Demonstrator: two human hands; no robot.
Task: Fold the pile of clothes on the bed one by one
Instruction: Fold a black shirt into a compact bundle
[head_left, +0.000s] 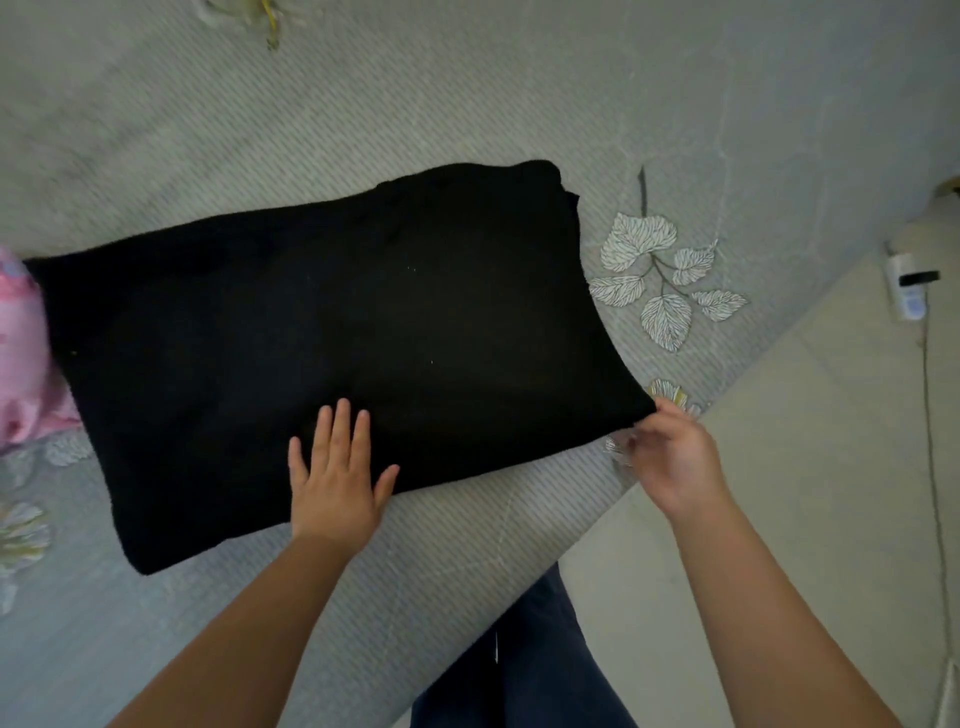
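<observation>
Item: black garment (332, 332), soft, thick and limp by our judgement, flat mid-bed (519, 104); our left hand (335, 478) presses it open-palmed at 6 o'clock, right hand (670, 457) pinches the 4 o'clock corner, our best hold.

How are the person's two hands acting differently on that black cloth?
The left hand lies flat on the black garment with fingers spread, pressing it down; the right hand pinches its corner with curled fingers. The left hand sits inside the near edge, while the right hand is off the cloth at the bed's edge. Both touch the same garment.
</observation>
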